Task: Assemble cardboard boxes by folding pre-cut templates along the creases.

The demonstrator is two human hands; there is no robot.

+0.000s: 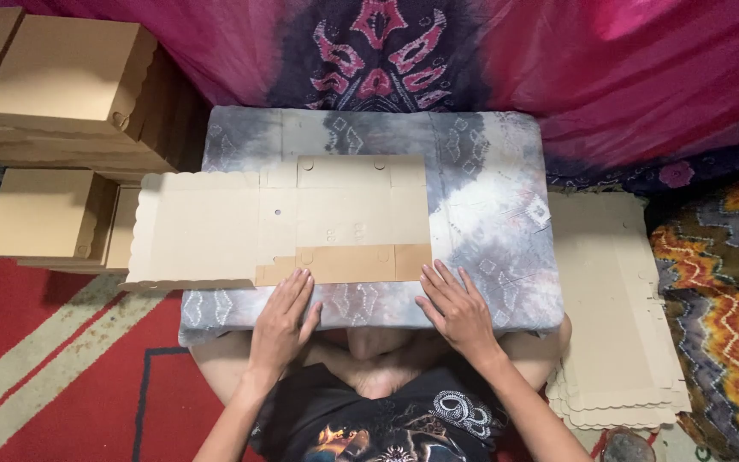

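your flat cardboard sheet (pixel 301 222) is pale tan, its folded near flap a darker brown. the cushion (pixel 489 222) under it is grey and white tie-dye. the drape (pixel 609 68) behind you see is magenta with a dark purple patterned centre. the rug (pixel 53 368) is red with cream and blue stripes. the cloth (pixel 729 282) at right shows orange, yellow and purple zigzags. your shirt (pixel 387 428) is black, printed.

Single head-worn view, looking steeply down over the seated person's lap. Close range: grey tie-dye cushion (pixel 489 222) fills centre frame. Red rug (pixel 62 359) lower left, pink drape (pixel 626 68) along top edge.
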